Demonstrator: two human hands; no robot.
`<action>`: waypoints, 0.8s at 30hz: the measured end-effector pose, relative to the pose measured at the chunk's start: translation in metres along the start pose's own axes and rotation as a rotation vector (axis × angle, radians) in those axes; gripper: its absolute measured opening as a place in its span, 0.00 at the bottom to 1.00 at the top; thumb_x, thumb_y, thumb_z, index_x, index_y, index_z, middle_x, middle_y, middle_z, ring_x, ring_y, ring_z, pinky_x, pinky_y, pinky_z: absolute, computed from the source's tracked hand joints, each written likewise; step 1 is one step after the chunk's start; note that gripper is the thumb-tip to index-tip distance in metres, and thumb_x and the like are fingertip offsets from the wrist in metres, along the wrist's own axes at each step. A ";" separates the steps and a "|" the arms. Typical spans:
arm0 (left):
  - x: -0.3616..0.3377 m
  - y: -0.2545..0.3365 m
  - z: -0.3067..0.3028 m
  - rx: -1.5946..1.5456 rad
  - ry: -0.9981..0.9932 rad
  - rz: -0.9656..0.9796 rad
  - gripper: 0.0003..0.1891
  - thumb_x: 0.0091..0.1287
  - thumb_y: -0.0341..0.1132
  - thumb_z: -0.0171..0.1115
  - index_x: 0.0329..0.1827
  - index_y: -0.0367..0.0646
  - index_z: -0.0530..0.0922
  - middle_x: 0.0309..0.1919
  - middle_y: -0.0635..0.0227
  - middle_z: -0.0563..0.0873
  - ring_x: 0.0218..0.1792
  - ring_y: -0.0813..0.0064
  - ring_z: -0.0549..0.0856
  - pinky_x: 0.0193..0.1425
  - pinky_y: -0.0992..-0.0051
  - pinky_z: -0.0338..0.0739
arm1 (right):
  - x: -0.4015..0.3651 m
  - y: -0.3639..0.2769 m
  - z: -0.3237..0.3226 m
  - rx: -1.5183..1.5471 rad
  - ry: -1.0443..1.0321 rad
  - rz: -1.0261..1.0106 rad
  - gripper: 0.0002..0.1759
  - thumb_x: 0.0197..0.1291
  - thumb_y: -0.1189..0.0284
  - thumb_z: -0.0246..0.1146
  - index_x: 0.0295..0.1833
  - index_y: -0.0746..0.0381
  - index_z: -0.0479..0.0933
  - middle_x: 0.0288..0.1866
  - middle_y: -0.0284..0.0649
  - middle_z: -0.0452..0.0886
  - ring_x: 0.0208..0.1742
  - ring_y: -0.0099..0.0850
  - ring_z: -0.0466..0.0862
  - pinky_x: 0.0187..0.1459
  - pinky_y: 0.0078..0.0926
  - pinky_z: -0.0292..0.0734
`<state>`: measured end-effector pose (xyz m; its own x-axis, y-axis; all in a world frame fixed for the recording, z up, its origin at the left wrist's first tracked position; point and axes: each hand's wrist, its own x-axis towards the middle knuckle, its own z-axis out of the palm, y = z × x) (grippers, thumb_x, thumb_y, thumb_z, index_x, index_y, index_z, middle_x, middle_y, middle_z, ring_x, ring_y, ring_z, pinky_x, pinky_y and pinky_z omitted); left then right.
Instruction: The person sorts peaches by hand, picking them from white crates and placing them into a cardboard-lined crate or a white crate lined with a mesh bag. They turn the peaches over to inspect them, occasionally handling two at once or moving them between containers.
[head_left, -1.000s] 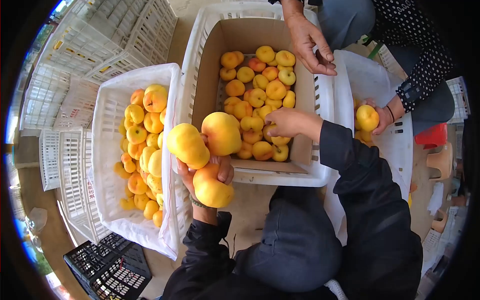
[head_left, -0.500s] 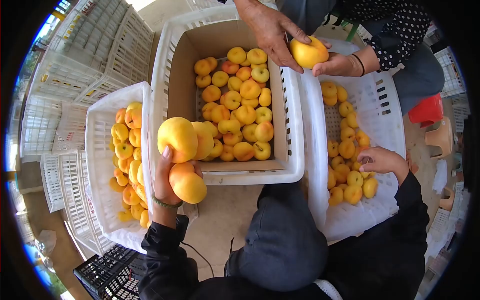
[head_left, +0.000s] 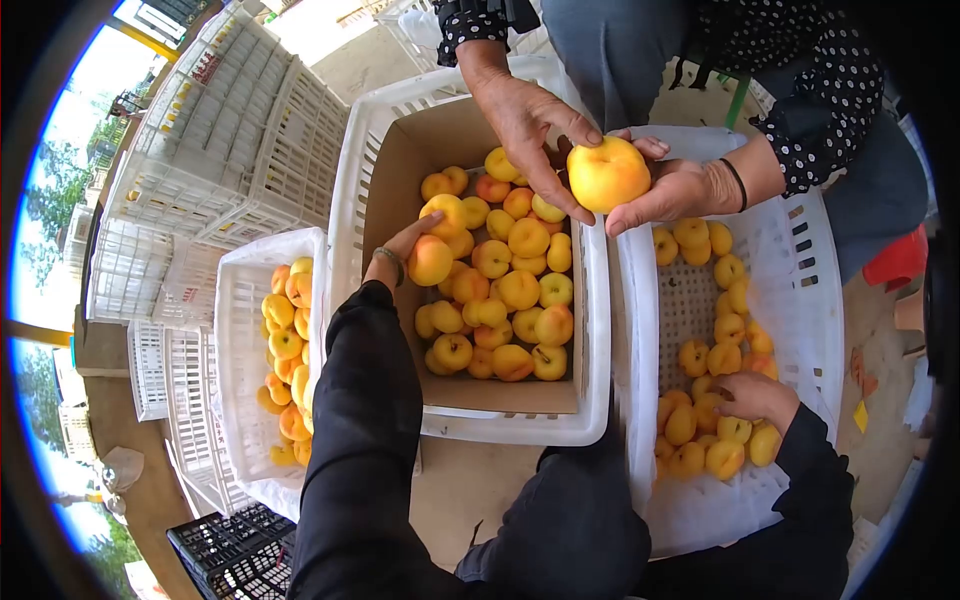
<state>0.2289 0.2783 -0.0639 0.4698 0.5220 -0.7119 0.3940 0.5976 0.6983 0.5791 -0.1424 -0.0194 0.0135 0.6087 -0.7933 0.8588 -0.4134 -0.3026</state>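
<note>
My left hand (head_left: 408, 242) is closed around several yellow peaches (head_left: 430, 261), held inside the cardboard-lined middle crate (head_left: 505, 428), over its left side. Loose yellow peaches (head_left: 518, 290) cover the bottom of that crate. Over at the right, my right hand (head_left: 760, 397) reaches into the right crate (head_left: 715, 515), its fingers parted and against a pile of yellow peaches (head_left: 725, 458). No peach shows in its grip, and the undersides of its fingers are hidden.
Across from me, another person's hands (head_left: 690, 190) hold a large yellow peach (head_left: 608, 175) above the crates' far edges. A left crate (head_left: 232, 330) holds more peaches. Stacked white crates (head_left: 215, 130) rise at the left, and a black crate (head_left: 235, 555) sits low.
My left hand has moved forward and right, bringing its peaches into the middle crate. My right hand's fingers have loosened and lowered onto the pile. The whole view has shifted.
</note>
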 end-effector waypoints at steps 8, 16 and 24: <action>0.065 -0.043 -0.040 0.546 0.556 0.040 0.32 0.60 0.55 0.60 0.57 0.35 0.73 0.49 0.53 0.82 0.49 0.61 0.82 0.53 0.67 0.75 | 0.012 0.015 0.015 -0.035 0.038 0.008 0.25 0.51 0.61 0.62 0.54 0.62 0.74 0.45 0.51 0.80 0.49 0.48 0.79 0.52 0.40 0.73; 0.082 -0.048 -0.036 0.507 0.647 0.348 0.24 0.64 0.48 0.57 0.50 0.33 0.77 0.44 0.48 0.83 0.49 0.51 0.81 0.53 0.63 0.74 | 0.017 -0.002 0.022 -0.055 -0.006 0.010 0.25 0.51 0.63 0.62 0.55 0.61 0.74 0.46 0.51 0.80 0.49 0.47 0.79 0.50 0.40 0.73; 0.047 -0.019 -0.003 1.399 0.689 -0.075 0.27 0.68 0.55 0.48 0.52 0.40 0.78 0.51 0.50 0.81 0.53 0.50 0.79 0.55 0.58 0.74 | 0.011 0.006 0.027 -0.090 0.050 0.054 0.25 0.50 0.64 0.62 0.56 0.59 0.75 0.48 0.48 0.80 0.51 0.45 0.79 0.50 0.40 0.74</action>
<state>0.2407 0.2933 -0.1111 0.1307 0.9200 -0.3694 0.9777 -0.1815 -0.1061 0.5704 -0.1569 -0.0445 0.0847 0.6211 -0.7791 0.8986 -0.3854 -0.2096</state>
